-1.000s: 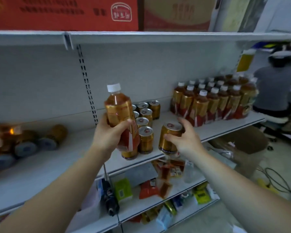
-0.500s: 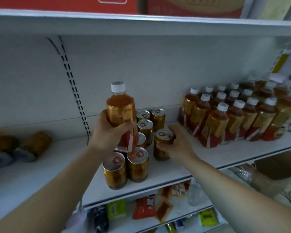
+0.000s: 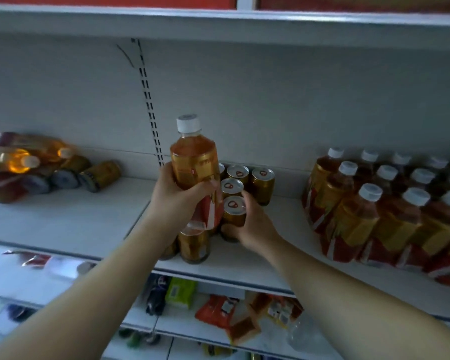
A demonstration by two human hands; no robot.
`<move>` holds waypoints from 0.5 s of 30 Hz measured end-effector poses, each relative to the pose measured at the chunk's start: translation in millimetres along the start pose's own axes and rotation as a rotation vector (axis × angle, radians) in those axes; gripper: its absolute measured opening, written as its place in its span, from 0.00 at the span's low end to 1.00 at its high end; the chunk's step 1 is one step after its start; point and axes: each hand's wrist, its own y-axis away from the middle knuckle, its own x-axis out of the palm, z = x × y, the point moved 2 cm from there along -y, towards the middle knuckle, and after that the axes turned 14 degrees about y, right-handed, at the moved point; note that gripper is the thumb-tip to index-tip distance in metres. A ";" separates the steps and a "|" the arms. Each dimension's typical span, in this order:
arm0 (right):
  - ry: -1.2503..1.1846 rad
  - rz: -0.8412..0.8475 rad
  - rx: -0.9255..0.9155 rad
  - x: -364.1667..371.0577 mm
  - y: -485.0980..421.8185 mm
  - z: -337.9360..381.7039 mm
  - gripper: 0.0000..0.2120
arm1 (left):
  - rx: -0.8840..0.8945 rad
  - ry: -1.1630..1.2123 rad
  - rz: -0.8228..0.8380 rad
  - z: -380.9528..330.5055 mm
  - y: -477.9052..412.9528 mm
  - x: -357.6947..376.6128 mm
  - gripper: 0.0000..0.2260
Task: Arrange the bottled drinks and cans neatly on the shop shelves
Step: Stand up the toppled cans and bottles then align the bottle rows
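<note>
Left hand [image 3: 177,201] grips an upright bottle [image 3: 194,167] above the shelf [image 3: 257,266]; right hand [image 3: 250,224] wraps a can [image 3: 233,214] standing just beside it

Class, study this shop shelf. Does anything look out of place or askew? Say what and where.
Yes. At the left end of the shelf, the lying bottles and lying cans form a loose heap on their sides, while the middle cans and right-hand bottles stand upright in rows. Nothing looks spilled.
</note>
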 end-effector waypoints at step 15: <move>0.489 -0.077 0.291 -93.5 140.1 -106.8 0.35 | -0.177 0.020 0.341 58.7 65.8 81.6 0.28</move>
